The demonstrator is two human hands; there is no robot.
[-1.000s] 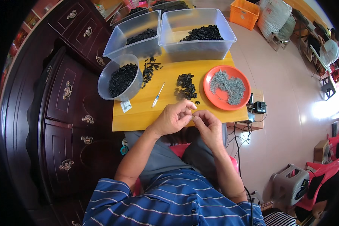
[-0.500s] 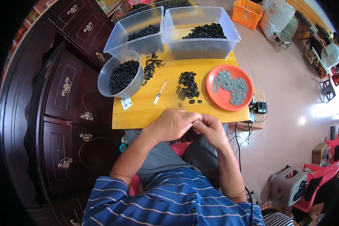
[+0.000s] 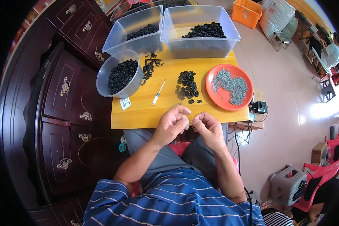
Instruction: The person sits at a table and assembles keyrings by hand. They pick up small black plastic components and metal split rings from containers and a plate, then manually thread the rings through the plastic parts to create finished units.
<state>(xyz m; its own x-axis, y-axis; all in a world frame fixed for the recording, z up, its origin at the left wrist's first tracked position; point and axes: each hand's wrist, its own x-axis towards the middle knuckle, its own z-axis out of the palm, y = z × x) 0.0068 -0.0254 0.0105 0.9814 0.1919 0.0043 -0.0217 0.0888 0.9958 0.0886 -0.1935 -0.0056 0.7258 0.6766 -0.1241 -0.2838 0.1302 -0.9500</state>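
My left hand (image 3: 172, 125) is over the table's near edge, its index finger and thumb apart and the other fingers loosely curled; nothing shows in it. Just to its right, my right hand (image 3: 209, 130) is closed, thumb against fingers, on a small dark piece mostly hidden by the fingertips. Beyond the hands lies a loose pile of small black oval parts (image 3: 188, 83), with a few single ones nearer me. A red plate (image 3: 211, 96) to the right holds many thin grey metal pieces. Left of the pile lies a slim screwdriver (image 3: 158, 93) with a pale handle.
Small black parts fill a round clear tub (image 3: 135, 86) at the left of the yellow table (image 3: 139, 115). Two clear bins (image 3: 199, 52) with more black parts stand at the back. Dark wooden drawers (image 3: 56, 98) rise at the left. A small black device (image 3: 260, 107) and cables are at the right.
My hands were together and have parted. The left has moved left and turned, its index finger lifting from the thumb. The right has stayed nearly in place, still pinched.
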